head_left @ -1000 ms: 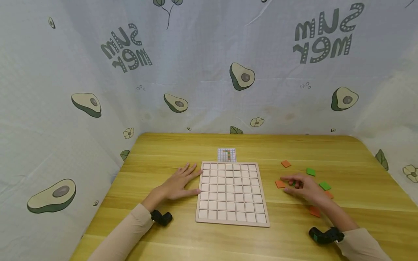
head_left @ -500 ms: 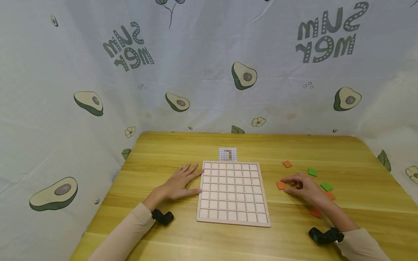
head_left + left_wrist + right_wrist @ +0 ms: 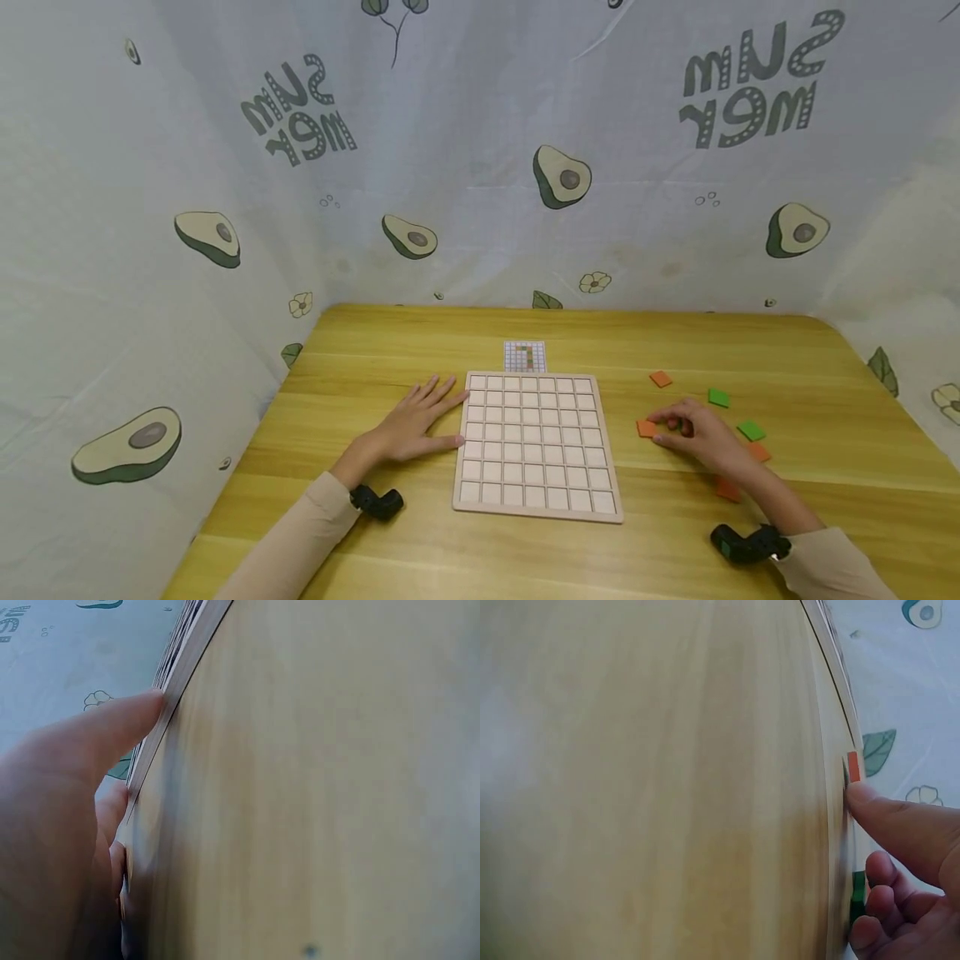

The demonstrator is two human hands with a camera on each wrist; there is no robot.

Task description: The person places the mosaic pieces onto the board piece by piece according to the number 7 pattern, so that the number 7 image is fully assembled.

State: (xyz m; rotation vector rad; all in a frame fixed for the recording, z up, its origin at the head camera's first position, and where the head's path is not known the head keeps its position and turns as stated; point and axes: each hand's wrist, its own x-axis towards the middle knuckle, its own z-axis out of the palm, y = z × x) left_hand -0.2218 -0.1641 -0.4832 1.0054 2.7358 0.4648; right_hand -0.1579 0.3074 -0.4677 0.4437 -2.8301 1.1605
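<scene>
Pale gridded board (image 3: pixel 531 443) lying flat; square orange tile (image 3: pixel 645 428) near right edge.

The table (image 3: pixel 540 560) is passable at bottom centre; the right hand (image 3: pixel 701 435) and an orange tile (image 3: pixel 645 428) obstruct right of centre.

Wood-grain table (image 3: pixel 427 554) | pale grid board (image 3: pixel 531 437) | patterned card (image 3: pixel 525 357) behind it | right: orange tiles (image 3: pixel 661 379), green tiles (image 3: pixel 718 397)

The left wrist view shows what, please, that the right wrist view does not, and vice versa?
Left wrist only: the left hand, touching the board's edge. Right wrist only: the right hand at an orange tile, and a green tile beside that hand. Both: tabletop, patterned cloth and, it seems, part of the board.
</scene>
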